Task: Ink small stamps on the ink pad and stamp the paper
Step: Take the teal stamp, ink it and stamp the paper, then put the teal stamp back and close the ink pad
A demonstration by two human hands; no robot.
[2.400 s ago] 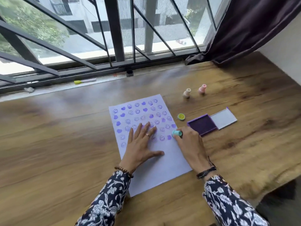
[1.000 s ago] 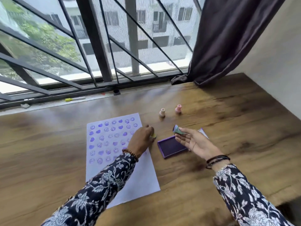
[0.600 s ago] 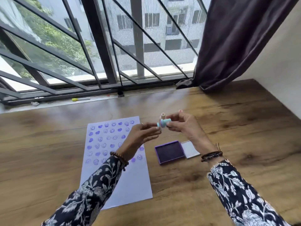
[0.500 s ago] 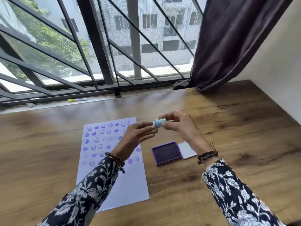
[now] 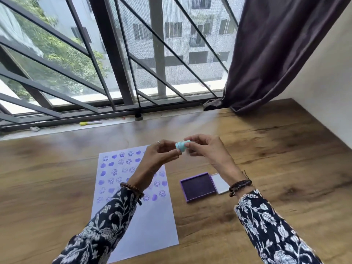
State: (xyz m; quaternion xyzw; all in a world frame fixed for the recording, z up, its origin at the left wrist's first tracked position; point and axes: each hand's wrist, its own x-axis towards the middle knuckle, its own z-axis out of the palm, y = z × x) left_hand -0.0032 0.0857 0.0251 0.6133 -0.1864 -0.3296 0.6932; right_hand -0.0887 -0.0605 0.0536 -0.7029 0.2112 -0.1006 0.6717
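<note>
A small teal stamp (image 5: 181, 146) is held in the air above the table, pinched from both sides. My left hand (image 5: 158, 159) grips its wider left end with the fingertips, and my right hand (image 5: 207, 151) holds its right end. Below lies the white paper (image 5: 144, 225), whose upper half carries rows of purple smileys and hearts. The open purple ink pad (image 5: 198, 185) sits on the table right of the paper, with its pale lid (image 5: 219, 182) folded out beside it. My hands hide the other small stamps.
The wooden table (image 5: 285, 168) runs to a barred window (image 5: 114, 73) at the back. A yellow marker (image 5: 90, 122) lies on the sill. A dark curtain (image 5: 276, 54) hangs at the back right, next to a white wall (image 5: 323, 92).
My left hand has left the table beside the ink pad and risen to meet my right hand. Both now hold the teal stamp in the air.
</note>
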